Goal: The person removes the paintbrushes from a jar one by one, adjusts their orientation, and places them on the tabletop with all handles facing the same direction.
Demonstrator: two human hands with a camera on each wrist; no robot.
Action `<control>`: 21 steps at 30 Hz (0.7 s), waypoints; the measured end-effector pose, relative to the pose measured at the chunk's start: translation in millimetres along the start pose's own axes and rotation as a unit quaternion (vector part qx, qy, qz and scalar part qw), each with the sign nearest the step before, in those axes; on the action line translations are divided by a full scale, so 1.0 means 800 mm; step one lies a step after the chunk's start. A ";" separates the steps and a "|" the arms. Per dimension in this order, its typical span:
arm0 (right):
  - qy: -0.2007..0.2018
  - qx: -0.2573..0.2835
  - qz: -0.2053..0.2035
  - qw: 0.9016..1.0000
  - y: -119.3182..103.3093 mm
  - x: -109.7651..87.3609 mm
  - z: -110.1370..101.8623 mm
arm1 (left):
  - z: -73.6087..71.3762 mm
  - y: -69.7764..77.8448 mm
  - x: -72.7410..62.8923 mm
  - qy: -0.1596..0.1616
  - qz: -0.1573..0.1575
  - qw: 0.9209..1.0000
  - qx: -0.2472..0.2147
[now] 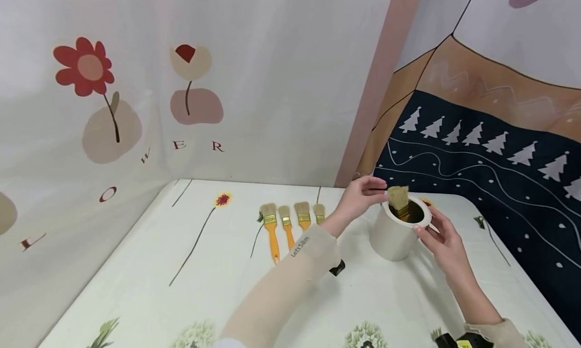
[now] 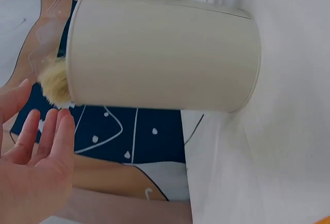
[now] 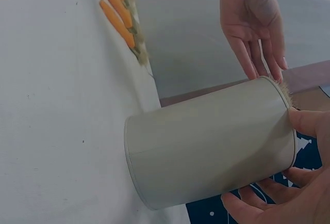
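A cream cylindrical pot [image 1: 394, 237] stands upright on the table, with a wide paintbrush [image 1: 399, 198] in it, bristles up and leaning on the rim. My right hand [image 1: 447, 237] holds the pot near its rim, the thumb on the near side and the fingers round the far side, as the right wrist view shows the hand [image 3: 294, 193] too. Just left of the bristles is my left hand [image 1: 358, 200]. Its fingers are loosely extended and hold nothing in the left wrist view, where the hand [image 2: 38, 167] is beside the bristles [image 2: 54, 83]. The brush handle is hidden inside the pot.
Several paintbrushes with orange handles, among them a wide one [image 1: 271, 232], lie in a row left of the pot, partly behind the left forearm. The table [image 1: 136, 287] has a white flower-printed cloth. Printed curtains [image 1: 281, 85] hang behind and to the right.
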State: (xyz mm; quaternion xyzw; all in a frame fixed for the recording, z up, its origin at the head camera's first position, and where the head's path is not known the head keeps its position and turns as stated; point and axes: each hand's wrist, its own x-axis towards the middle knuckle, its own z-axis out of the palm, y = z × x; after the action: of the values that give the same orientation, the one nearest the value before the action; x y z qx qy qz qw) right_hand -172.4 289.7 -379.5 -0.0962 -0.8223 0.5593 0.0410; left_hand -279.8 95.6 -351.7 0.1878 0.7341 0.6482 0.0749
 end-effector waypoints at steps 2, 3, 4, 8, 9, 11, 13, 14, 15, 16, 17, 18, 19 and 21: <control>-0.001 -0.001 0.001 1.000 0.000 0.000 0.001 | 0.006 0.001 -0.001 0.003 0.004 0.999 0.031; -0.001 -0.002 0.001 1.000 0.000 0.001 0.001 | 0.008 0.002 -0.002 0.005 0.006 0.999 0.050; -0.002 -0.002 0.001 1.000 0.000 0.001 0.001 | 0.011 0.002 -0.003 0.009 0.007 0.998 0.068; -0.003 -0.005 0.003 1.000 0.000 0.001 0.001 | 0.022 0.006 -0.005 0.029 0.022 0.989 0.143; -0.004 -0.006 0.003 1.000 0.000 0.001 0.001 | 0.025 0.008 -0.006 0.035 0.028 0.986 0.163; -0.005 -0.008 0.001 1.000 0.000 0.001 0.001 | 0.030 0.011 -0.008 0.043 0.037 0.977 0.206; -0.006 -0.009 -0.003 1.000 0.001 0.001 0.000 | 0.036 0.013 -0.009 0.052 0.039 0.967 0.245; -0.006 -0.009 -0.004 1.000 0.001 0.001 0.000 | 0.038 0.014 -0.010 0.056 0.041 0.963 0.261; -0.006 -0.009 -0.004 1.000 0.002 0.001 -0.001 | 0.041 0.015 -0.010 0.060 0.043 0.960 0.271; -0.006 -0.008 -0.004 1.000 0.002 0.001 -0.001 | 0.043 0.016 -0.011 0.063 0.044 0.956 0.282; -0.007 -0.008 -0.004 1.000 0.003 0.001 -0.001 | 0.045 0.016 -0.012 0.068 0.045 0.954 0.288; -0.008 -0.006 -0.004 1.000 0.004 0.000 -0.002 | 0.047 0.016 -0.012 0.072 0.048 0.951 0.296; -0.008 -0.005 -0.003 1.000 0.005 0.000 -0.002 | 0.048 0.016 -0.013 0.075 0.053 0.949 0.300; -0.008 -0.004 -0.004 1.000 0.005 0.000 -0.003 | 0.050 0.016 -0.015 0.078 0.067 0.944 0.312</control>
State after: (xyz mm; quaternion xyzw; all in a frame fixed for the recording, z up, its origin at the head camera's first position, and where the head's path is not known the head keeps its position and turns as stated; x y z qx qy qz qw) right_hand -171.4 293.5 -382.6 -0.0882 -0.8252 0.5567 0.0363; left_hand -252.6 129.2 -346.3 0.1992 0.8891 0.4026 -0.0884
